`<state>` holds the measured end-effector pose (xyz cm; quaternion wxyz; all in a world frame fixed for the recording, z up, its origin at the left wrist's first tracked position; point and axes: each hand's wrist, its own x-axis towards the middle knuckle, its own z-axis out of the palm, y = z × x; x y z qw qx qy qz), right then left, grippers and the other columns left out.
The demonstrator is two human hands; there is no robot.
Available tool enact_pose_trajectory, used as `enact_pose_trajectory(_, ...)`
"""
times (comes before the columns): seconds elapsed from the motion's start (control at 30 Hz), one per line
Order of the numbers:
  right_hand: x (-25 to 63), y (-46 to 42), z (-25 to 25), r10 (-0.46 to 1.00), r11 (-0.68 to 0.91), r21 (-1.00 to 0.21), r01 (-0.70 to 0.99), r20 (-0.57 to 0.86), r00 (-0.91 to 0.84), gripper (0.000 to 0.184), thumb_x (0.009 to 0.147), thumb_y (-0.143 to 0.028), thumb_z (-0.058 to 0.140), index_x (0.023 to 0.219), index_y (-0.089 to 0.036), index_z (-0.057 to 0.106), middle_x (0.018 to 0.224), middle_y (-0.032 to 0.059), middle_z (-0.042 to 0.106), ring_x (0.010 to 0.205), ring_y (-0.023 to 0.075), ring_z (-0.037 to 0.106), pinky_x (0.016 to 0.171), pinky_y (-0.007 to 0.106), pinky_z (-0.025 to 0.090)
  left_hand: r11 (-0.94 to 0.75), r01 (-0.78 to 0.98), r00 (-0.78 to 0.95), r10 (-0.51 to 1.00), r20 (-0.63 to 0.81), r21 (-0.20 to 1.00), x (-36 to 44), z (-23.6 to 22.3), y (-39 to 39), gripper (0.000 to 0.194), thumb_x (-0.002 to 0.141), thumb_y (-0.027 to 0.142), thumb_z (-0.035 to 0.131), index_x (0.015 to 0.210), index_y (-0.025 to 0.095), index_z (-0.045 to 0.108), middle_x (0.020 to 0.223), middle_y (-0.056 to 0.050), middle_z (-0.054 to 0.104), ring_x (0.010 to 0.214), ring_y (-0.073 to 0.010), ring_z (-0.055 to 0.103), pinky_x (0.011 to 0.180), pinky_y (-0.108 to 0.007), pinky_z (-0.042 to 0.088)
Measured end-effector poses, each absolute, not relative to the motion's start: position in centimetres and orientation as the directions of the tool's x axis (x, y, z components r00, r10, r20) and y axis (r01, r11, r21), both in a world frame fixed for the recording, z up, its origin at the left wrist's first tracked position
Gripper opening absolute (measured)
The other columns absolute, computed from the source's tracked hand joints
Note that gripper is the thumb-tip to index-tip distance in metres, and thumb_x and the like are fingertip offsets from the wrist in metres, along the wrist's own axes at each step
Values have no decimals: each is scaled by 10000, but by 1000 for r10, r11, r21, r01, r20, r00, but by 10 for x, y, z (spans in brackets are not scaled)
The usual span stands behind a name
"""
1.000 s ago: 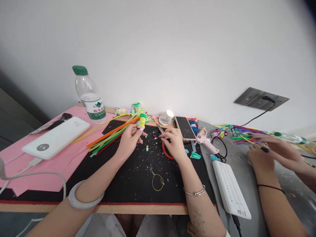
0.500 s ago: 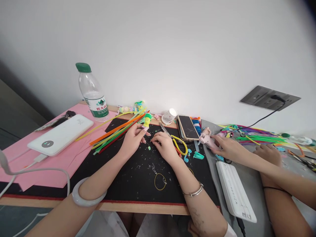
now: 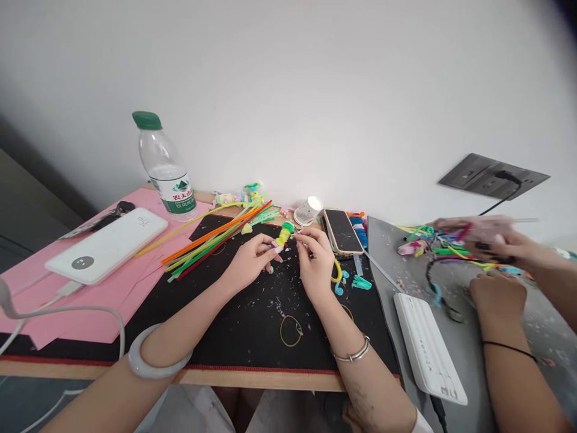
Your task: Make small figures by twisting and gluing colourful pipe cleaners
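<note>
My left hand (image 3: 255, 260) pinches the lower end of a small figure made of yellow, green and lilac pipe cleaners (image 3: 283, 236), which leans to the right above the black mat (image 3: 238, 337). My right hand (image 3: 315, 258) is closed in a pinch beside the figure's green top; what lies between its fingertips is too small to make out. Behind that hand, the yellow handle of a pair of scissors (image 3: 336, 271) shows in part. Left of my hands lies a bundle of loose pipe cleaners (image 3: 216, 243), with a small pale yellow tuft (image 3: 246, 228) near it.
A water bottle (image 3: 169, 174) and a white power bank (image 3: 108, 246) stand on pink paper (image 3: 121, 307) at left. A paper cup (image 3: 308, 210) and a phone (image 3: 343, 231) sit near the wall. At right, a co-worker's hand (image 3: 509, 246) moves a blurred pink tool above the grey mat (image 3: 455, 349).
The figure has shifted right and tilted over toward my right hand, which has come up to it from the mat. The co-worker's hand has carried the pink tool off to the right.
</note>
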<state>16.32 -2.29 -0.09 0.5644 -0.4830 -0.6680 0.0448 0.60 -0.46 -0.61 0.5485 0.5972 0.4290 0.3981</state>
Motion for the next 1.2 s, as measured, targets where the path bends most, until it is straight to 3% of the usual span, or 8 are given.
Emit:
enact_pose_trajectory(0.67,169,-20,1,704,511,-540,669,709,34,287,884,-141,483,1023,-257,705,1075,82,594,995,199,569,853,367,490,-82,145,345,938,27,986,8,-8,-8,244,794,397,581,919,196,525,748,-36,703,489,-121,551,541,-289,499)
enact_pose_trajectory(0.9,169,-21,4,678,497,-548,673,729,92,181,845,-133,536,866,-209,699,991,79,570,921,189,579,790,338,497,-91,162,328,944,33,983,7,-8,-8,246,796,407,577,911,197,520,738,-33,702,490,-123,553,539,-290,504)
enact_pose_trajectory(1.2,169,-19,1,690,502,-563,656,718,88,152,836,-133,555,830,-201,692,1003,81,559,889,184,575,765,341,498,-106,177,320,946,45,978,8,-7,-10,225,786,386,578,899,198,528,723,-29,695,488,-126,553,526,-290,508)
